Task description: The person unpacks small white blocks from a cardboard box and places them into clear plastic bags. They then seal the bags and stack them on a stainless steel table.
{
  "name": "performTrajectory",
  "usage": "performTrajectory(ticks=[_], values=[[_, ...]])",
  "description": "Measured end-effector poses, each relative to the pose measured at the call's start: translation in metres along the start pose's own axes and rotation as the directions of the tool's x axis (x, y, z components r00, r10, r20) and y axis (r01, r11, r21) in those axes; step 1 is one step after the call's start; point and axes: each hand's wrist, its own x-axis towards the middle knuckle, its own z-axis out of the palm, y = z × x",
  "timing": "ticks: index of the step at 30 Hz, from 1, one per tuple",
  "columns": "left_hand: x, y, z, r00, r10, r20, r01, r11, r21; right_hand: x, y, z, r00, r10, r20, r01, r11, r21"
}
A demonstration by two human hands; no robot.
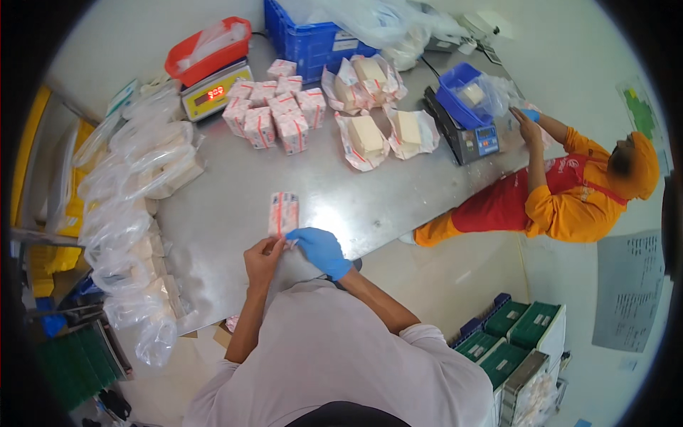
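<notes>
Bare left hand (262,257) and blue-gloved right hand (321,250) pinch the near end of a wrapped packet (283,212), both grips narrow on it, its long axis running away over the steel surface (341,196) toward the packet stack (274,114).

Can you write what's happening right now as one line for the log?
left hand: bare, holds wrapped block | right hand: blue glove, pinches its near end | over steel table | wrapped blocks stacked beyond

Pale shirt, one blue glove (321,250)
</notes>
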Motion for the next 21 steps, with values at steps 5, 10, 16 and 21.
performTrajectory(ticks=[5,10,16,21], values=[[0.018,-0.030,0.024,0.993,-0.113,-0.027,0.112,0.993,-0.027,0.009,0.025,0.018,0.990,0.118,-0.081,-0.117,0.993,0.014],[0.045,-0.054,0.014,0.992,0.045,0.119,-0.060,0.991,0.118,0.029,0.010,0.006,0.904,0.404,-0.136,-0.407,0.913,0.008],[0.023,-0.037,0.002,0.952,0.041,-0.304,0.003,0.990,0.142,0.029,0.014,0.022,0.907,0.374,0.192,-0.397,0.912,0.100],[0.006,-0.039,0.015,0.989,-0.147,0.001,0.147,0.984,-0.100,0.016,0.034,0.044,0.930,0.287,0.228,-0.289,0.957,-0.023]])
